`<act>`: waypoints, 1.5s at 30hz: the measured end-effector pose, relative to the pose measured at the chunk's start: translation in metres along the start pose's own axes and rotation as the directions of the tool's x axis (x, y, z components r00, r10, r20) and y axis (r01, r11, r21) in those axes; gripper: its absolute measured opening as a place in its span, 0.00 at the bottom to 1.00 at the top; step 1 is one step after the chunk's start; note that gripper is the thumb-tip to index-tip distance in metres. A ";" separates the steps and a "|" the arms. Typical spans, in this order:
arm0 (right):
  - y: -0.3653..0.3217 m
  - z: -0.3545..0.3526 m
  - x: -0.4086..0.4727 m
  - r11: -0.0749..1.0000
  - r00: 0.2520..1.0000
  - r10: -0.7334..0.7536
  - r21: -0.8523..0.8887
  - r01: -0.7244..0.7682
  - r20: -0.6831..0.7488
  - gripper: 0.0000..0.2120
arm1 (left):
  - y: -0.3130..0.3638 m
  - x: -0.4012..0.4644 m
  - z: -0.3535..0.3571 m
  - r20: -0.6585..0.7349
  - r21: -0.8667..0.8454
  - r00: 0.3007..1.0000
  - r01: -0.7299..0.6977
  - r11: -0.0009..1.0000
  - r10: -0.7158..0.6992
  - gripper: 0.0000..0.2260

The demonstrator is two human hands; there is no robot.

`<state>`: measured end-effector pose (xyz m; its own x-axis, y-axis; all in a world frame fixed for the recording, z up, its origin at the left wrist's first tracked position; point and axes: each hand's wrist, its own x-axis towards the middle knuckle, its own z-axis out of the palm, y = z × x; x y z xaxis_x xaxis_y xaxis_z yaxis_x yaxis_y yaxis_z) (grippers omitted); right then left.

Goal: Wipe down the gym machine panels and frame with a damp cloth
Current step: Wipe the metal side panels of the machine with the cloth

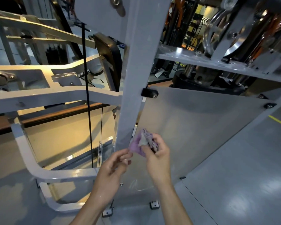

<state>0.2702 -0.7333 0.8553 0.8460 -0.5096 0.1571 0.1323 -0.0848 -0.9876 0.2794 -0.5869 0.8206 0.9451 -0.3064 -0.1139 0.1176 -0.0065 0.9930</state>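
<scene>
Left hand (pixel 113 166) loose, empty; right hand (pixel 157 153) grips cloth (pixel 138 146) beside upright post (pixel 133 78)

Grey upright post (pixel 133 78) blocks centre; translucent panel (pixel 201 127) right; black cable (pixel 88 95) crosses open frame gap left.

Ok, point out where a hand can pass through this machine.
Open gap left of the upright post, inside the curved frame; only the thin cable crosses it. Crowded above the panel, around the pulley.
</scene>
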 end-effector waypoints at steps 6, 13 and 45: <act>0.002 0.001 -0.025 0.847 0.947 0.318 0.439 -0.299 0.032 0.09 | 0.015 -0.015 -0.003 0.009 -0.141 0.999 -0.035 0.989 0.036 0.17; 0.010 0.003 -0.055 0.818 0.914 0.400 0.424 -0.389 0.068 0.18 | 0.017 -0.026 0.004 -0.035 -0.097 0.995 -0.096 0.991 0.093 0.09; 0.020 -0.125 -0.102 0.708 0.768 0.430 0.351 -0.613 0.475 0.17 | -0.004 -0.116 0.114 -0.156 0.139 0.981 -0.097 0.986 0.118 0.02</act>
<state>0.1221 -0.7906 0.8200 0.9518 -0.0205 -0.3060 -0.2443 0.5528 -0.7967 0.1348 -0.6597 0.8329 0.9883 -0.1523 0.0010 -0.0178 -0.1089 0.9939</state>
